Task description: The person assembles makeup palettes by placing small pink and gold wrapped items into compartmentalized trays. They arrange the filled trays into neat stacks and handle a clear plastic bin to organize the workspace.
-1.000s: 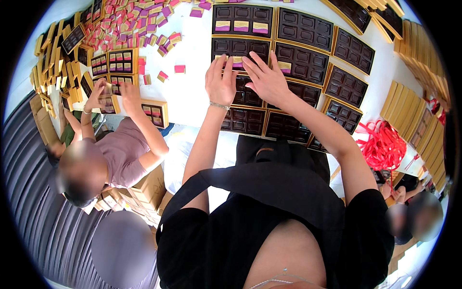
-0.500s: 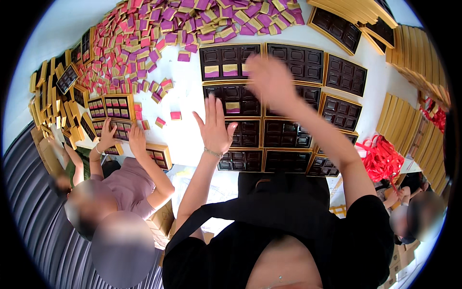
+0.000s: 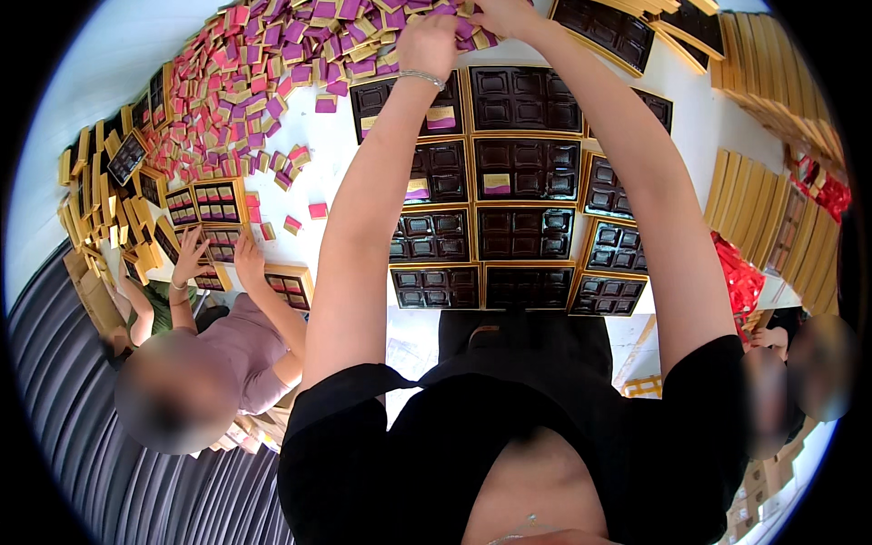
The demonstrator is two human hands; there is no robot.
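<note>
Both my hands reach to the far edge of a heap of small purple-and-gold wrapped pieces (image 3: 363, 38). My left hand (image 3: 429, 47) has its fingers curled down among them; what they hold is hidden. Beside it, my right hand (image 3: 510, 18) is cut by the top edge, its visible fingers bent together at the heap. Under my forearms lie rows of gold-edged boxes with dark compartment trays (image 3: 527, 98). A purple-and-gold piece (image 3: 497, 183) sits alone in the middle box of the second row. Another piece (image 3: 440, 117) shows in the far left box, partly covered by my left arm.
Pink-and-gold pieces (image 3: 195, 118) spread across the left. There a co-worker's hands (image 3: 247, 262) rest at partly filled boxes (image 3: 218, 202). Stacked gold boxes (image 3: 745, 195) and red ribbon (image 3: 738, 277) line the right side. Further dark-tray boxes (image 3: 604, 34) lie at the far right.
Both hands have moved from above the boxes to the heap. My left hand was flat and spread; now its fingers are curled. A piece now shows in the second row's middle box.
</note>
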